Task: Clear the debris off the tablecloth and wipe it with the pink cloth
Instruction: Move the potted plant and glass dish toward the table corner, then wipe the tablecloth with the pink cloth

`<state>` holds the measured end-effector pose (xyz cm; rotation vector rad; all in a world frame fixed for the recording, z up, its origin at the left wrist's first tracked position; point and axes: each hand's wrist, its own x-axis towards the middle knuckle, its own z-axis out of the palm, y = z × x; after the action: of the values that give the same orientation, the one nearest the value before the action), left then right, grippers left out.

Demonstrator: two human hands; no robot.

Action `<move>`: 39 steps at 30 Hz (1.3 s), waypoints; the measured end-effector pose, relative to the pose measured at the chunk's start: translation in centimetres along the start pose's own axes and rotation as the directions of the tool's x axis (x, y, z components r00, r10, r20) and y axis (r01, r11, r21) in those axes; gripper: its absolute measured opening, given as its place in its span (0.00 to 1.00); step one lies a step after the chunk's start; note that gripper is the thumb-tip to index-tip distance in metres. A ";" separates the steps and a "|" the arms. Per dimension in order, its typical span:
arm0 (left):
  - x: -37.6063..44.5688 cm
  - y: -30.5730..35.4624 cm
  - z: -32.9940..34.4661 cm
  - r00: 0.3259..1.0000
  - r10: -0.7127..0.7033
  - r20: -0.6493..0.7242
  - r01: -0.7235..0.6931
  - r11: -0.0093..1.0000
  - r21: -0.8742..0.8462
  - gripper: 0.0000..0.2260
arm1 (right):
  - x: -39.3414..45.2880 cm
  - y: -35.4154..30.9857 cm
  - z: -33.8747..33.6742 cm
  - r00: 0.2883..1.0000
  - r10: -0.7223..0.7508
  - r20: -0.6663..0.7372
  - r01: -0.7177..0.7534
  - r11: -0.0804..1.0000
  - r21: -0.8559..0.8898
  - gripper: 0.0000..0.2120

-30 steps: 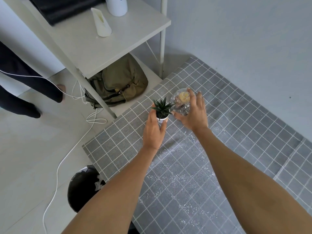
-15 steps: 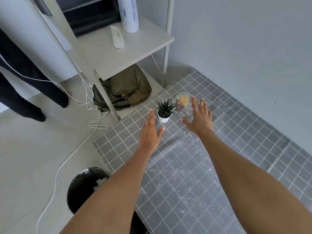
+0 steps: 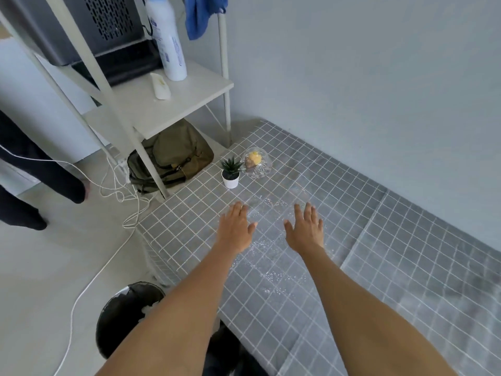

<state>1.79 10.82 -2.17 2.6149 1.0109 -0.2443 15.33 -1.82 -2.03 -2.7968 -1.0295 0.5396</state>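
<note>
A grey checked tablecloth [image 3: 379,240] covers the table. Fine white debris [image 3: 267,270] is scattered across its middle, between and in front of my hands. My left hand [image 3: 235,229] and my right hand [image 3: 305,230] hover over the cloth with fingers straight, palms down, holding nothing. A small potted succulent [image 3: 231,172] and a clear glass bowl [image 3: 256,162] with a yellow item inside stand at the far left corner of the table. No pink cloth is in view.
A black waste bin [image 3: 127,313] sits on the floor by the table's near-left edge. A white shelf unit [image 3: 162,109] holds a bottle [image 3: 169,39] and a blue cloth [image 3: 202,14]. An olive backpack [image 3: 173,158], white cables and a person's legs [image 3: 32,172] are to the left.
Both hands have let go of the plant and the glass bowl and drawn back toward me over the debris. The view has tilted up, showing more of the shelf.
</note>
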 end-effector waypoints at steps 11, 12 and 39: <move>-4.7 6.8 0.1 0.970 0.231 0.078 -0.237 0.968 0.079 0.27 | -10.5 6.3 -0.2 0.969 0.237 -0.067 -0.231 0.970 0.079 0.29; -5.3 7.2 0.3 0.962 0.257 0.086 -0.264 0.962 0.070 0.27 | -11.5 6.7 -0.1 0.961 0.266 -0.075 -0.259 0.961 0.095 0.28; -23.8 17.4 10.3 0.796 0.518 0.313 -0.570 0.815 0.100 0.28 | -36.6 19.0 6.6 0.824 0.565 0.035 -0.563 0.811 0.162 0.29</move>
<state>-4.37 -19.80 -1.18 2.8041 0.1131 -0.5582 -1.42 -40.08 -1.80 -2.9144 -0.1032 0.6202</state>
